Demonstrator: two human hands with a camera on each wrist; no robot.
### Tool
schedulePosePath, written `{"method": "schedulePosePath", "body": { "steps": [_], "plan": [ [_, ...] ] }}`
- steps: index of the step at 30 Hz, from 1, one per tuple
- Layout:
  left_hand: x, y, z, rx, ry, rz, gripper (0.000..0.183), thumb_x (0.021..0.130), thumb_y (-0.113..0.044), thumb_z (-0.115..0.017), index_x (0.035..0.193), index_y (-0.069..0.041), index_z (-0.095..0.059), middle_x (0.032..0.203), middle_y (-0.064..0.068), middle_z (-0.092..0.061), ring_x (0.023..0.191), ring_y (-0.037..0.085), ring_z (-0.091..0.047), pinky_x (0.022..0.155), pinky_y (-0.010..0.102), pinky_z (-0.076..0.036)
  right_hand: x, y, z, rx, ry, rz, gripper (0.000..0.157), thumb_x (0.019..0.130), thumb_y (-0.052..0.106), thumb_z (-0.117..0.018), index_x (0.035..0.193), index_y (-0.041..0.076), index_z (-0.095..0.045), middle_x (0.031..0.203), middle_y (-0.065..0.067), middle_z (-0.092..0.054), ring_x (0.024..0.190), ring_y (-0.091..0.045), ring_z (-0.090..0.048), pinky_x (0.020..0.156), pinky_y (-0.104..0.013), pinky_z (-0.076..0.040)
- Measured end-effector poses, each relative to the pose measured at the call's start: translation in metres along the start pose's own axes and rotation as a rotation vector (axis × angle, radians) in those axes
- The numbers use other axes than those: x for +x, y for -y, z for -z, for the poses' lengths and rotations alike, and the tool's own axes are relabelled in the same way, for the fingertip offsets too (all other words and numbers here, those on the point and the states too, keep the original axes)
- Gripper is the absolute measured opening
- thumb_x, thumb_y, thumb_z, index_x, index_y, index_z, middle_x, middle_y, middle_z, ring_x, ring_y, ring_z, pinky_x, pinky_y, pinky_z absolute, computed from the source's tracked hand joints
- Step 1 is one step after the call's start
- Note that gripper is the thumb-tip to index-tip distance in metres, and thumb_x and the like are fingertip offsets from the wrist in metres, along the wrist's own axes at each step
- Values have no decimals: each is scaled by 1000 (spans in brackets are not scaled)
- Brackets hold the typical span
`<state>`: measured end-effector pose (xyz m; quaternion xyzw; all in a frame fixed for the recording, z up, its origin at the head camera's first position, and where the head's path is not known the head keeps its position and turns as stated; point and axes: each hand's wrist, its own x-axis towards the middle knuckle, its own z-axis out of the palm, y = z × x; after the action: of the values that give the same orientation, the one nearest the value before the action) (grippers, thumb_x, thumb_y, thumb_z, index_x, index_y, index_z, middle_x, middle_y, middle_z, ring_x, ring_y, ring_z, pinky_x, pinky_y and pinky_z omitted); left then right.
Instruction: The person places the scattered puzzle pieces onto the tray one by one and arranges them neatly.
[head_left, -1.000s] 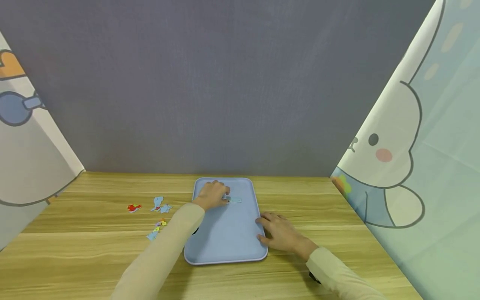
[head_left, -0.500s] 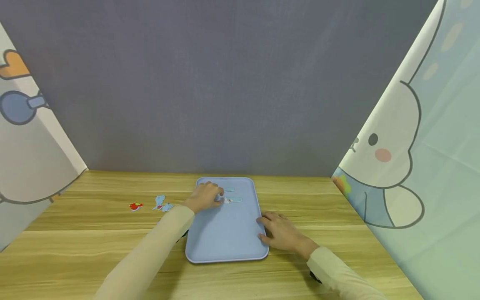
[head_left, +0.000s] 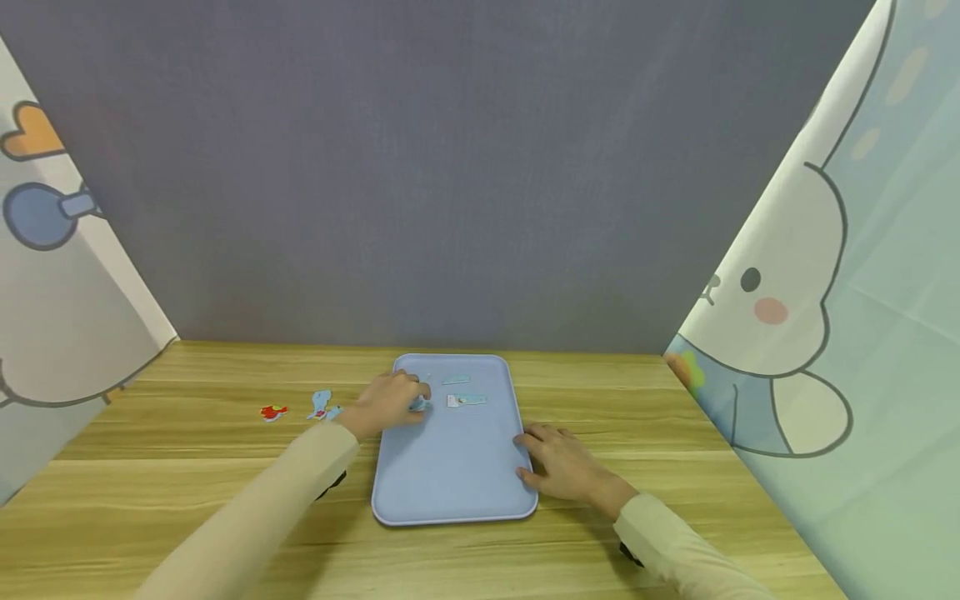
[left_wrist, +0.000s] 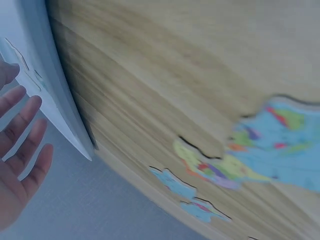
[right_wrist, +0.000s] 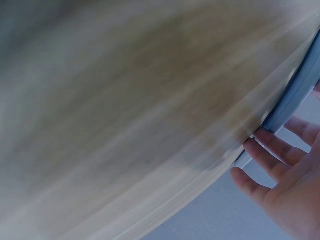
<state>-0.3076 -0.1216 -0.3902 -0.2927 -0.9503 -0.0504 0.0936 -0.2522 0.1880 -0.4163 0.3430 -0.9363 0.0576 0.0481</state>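
Note:
My left hand (head_left: 390, 404) hovers over the upper left edge of a pale blue tray (head_left: 453, 479), its fingers loosely spread in the left wrist view. Just at its thumb and fingers lies a light-blue flat piece (head_left: 418, 404), partly hidden by the hand. Two more flat puzzle-like pieces lie in the tray: a thin light-blue strip (head_left: 456, 380) and, below it, a light-blue and white piece (head_left: 467, 401). My right hand (head_left: 558, 462) rests against the tray's right rim, with its fingertips touching the edge in the right wrist view.
Left of the tray, on the wooden table (head_left: 187, 483), lie a red piece (head_left: 273, 412) and a light-blue piece (head_left: 321, 403). Larger multicoloured pieces (left_wrist: 285, 145) show in the left wrist view. A grey wall (head_left: 435, 183) rises behind the table.
My left hand has moved left from the pieces in the tray towards its left edge, uncovering the strip and the light-blue and white piece. The right hand has stayed on the rim.

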Motion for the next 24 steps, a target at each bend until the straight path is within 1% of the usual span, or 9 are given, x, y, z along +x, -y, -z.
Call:
{"method": "schedulePosePath", "body": {
  "steps": [3, 7, 11, 14, 18, 23, 24],
  "plan": [
    [-7, 2, 2, -2, -1, 5, 24, 76, -24, -72, 97, -13, -69, 88, 2, -66, 78, 18, -59, 69, 35, -52, 0, 0, 0, -2, -2, 2, 46, 86, 37, -58, 122, 8, -55, 126, -12, -52, 118, -31, -48, 93, -55, -41],
    [-16, 6, 5, -6, -16, -1, 24, 76, -25, -72, 97, -13, -69, 91, 3, -66, 81, 21, -59, 72, 37, -51, 0, 0, 1, -4, 0, 2, 47, 86, 37, -58, 121, 8, -56, 126, -13, -52, 118, -31, -48, 93, -55, -41],
    [-26, 11, 6, 10, -34, -10, 23, 76, -26, -71, 95, -15, -69, 90, 1, -66, 80, 19, -58, 71, 36, -51, 0, 1, 1, -1, 10, -3, 47, 86, 38, -58, 122, 8, -55, 128, -13, -51, 119, -30, -47, 93, -55, -41],
    [-34, 14, 7, 19, -43, -13, 22, 75, -26, -72, 94, -16, -69, 90, 0, -66, 76, 17, -56, 68, 35, -50, 0, 1, 1, 1, 18, -10, 47, 86, 38, -57, 123, 9, -54, 129, -13, -50, 120, -30, -46, 93, -56, -40],
    [-44, 17, 9, 15, -71, -22, 22, 73, -25, -73, 93, -14, -69, 92, 1, -67, 76, 19, -57, 65, 35, -51, 0, 0, 1, 0, 21, -16, 47, 86, 39, -57, 123, 9, -54, 130, -13, -50, 121, -29, -46, 93, -56, -41],
    [-54, 21, 11, 9, -120, -43, 23, 72, -23, -74, 92, -12, -69, 94, 2, -69, 81, 23, -62, 69, 35, -54, 0, 0, 0, -2, 18, -18, 47, 86, 39, -57, 123, 10, -54, 130, -12, -50, 121, -30, -46, 93, -55, -41],
    [-55, 21, 12, 6, -125, -47, 23, 73, -22, -74, 92, -12, -69, 94, 3, -69, 81, 23, -63, 72, 37, -54, 0, 0, 0, -1, 18, -17, 47, 86, 39, -57, 123, 10, -54, 130, -12, -50, 121, -30, -46, 93, -55, -41]
  ]
}}
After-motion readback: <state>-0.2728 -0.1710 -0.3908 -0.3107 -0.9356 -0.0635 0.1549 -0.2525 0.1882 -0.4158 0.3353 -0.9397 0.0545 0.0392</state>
